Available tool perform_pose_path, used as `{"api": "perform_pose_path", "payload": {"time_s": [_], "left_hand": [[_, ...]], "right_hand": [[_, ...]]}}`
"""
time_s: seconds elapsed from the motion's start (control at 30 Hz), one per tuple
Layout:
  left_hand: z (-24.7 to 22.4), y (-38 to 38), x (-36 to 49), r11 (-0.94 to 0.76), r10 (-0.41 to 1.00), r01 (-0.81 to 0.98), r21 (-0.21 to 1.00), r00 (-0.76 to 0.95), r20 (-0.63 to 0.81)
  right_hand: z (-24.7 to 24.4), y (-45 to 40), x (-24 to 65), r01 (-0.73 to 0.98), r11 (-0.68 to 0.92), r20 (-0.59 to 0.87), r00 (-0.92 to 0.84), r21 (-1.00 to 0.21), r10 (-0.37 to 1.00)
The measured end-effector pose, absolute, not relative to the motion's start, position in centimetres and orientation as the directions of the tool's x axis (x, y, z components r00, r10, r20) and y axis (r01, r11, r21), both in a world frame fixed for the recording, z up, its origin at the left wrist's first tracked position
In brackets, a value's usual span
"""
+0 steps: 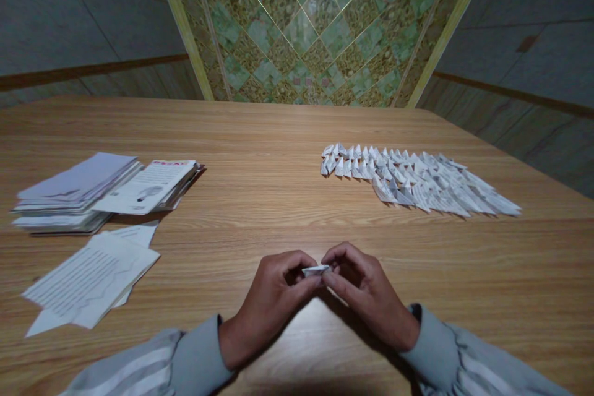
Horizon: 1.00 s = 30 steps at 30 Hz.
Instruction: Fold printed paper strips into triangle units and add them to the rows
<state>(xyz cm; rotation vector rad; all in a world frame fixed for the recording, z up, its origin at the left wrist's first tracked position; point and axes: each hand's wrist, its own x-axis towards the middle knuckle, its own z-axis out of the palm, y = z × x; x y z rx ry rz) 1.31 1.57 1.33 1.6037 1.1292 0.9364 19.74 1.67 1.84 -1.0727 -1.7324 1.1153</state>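
A small folded piece of white paper (315, 270) is held just above the wooden table (241, 216), between both hands at the lower middle. My left hand (273, 297) pinches its left side between thumb and fingers. On its right end, the thumb and fingers of my right hand (369, 297) are closed. The fingertips of the two hands nearly meet below the paper. Beyond my right hand, rows of small folded paper pieces (417, 182) with pointed tips stand close together on the table.
At the left lie a stack of papers (78, 182), a printed booklet or sheets (148, 185) leaning against it, and loose lined sheets (93, 275) nearer the front edge. A green and gold tiled wall panel (301, 31) rises behind the table.
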Motion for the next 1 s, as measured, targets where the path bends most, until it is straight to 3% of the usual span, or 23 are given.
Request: {"api": "perform_pose_path", "payload": {"time_s": [0.2,0.5,0.77,1.0], "left_hand": [[1.43,1.23,1.23,-0.302,0.923,0.352,0.886,0.34,0.18],[1.68,1.55,1.55,0.008,0.942,0.128,0.992,0.331,-0.05],[1.38,2.01,1.23,0.042,0.956,0.025,0.999,0.29,-0.048],[0.84,2.02,1.21,0.059,0.947,0.027,0.998,0.314,-0.064]], "right_hand": [[1.91,1.61,19.66,0.317,0.333,0.237,-0.306,-0.888,0.922],[1.72,1.66,19.76,0.197,0.213,0.164,-0.238,-0.957,0.957],[2.07,1.96,19.53,0.291,0.131,0.056,-0.254,-0.948,0.966],[2.27,2.07,20.28,0.259,0.175,0.08,-0.34,-0.95,0.937]]}}
